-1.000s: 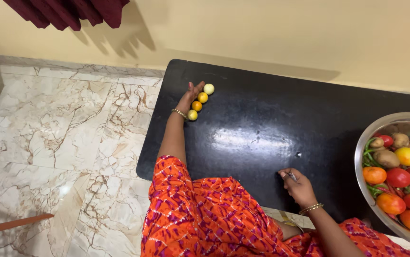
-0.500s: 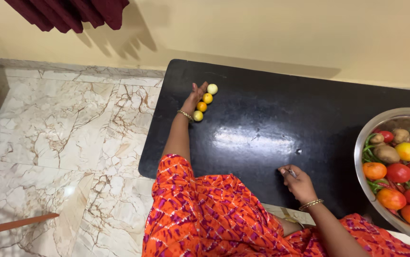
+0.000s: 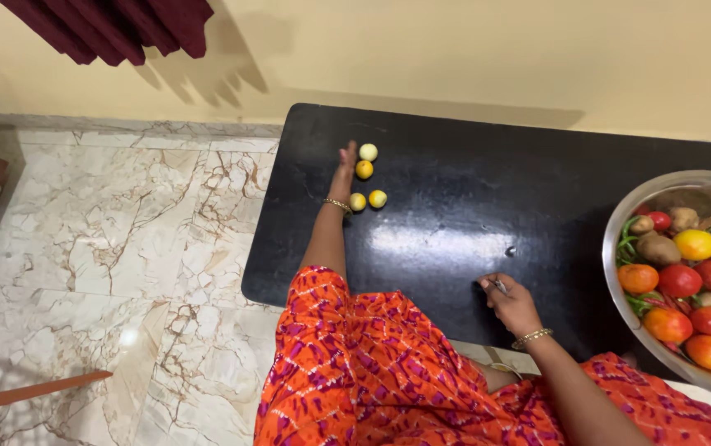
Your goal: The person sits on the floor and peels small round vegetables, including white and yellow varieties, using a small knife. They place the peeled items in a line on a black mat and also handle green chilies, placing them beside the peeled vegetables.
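Head view, looking down on a black stone slab set against a cream wall, marble floor to the left of frame.

Left hand: stretched to the upper left part of the slab, fingers straight and flat, palm turned toward the fruit, grasping nothing. A gold bangle sits on the wrist. Its edge lies just beside a short line of small round fruits; whether skin touches fruit cannot be told.

Small fruits, four in all: a pale yellow-green one farthest up the frame, near the fingertips; an orange-yellow one just below it, beside the fingers; a yellow one at the wrist, by the bangle; another yellow one just to the right of that, lying out of the line and apart from the hand.

Right hand: at the lower middle of the frame, near the slab's near edge, fingers curled in on a small thin metallic object pinched at the fingertips; its kind is too small to tell. Gold bangle on this wrist too.

Steel bowl: at the right edge of the frame, well apart from both hands, filled with tomatoes, potatoes, yellow fruits and green chillies.

Orange and purple patterned garment: fills the lower middle of the frame.
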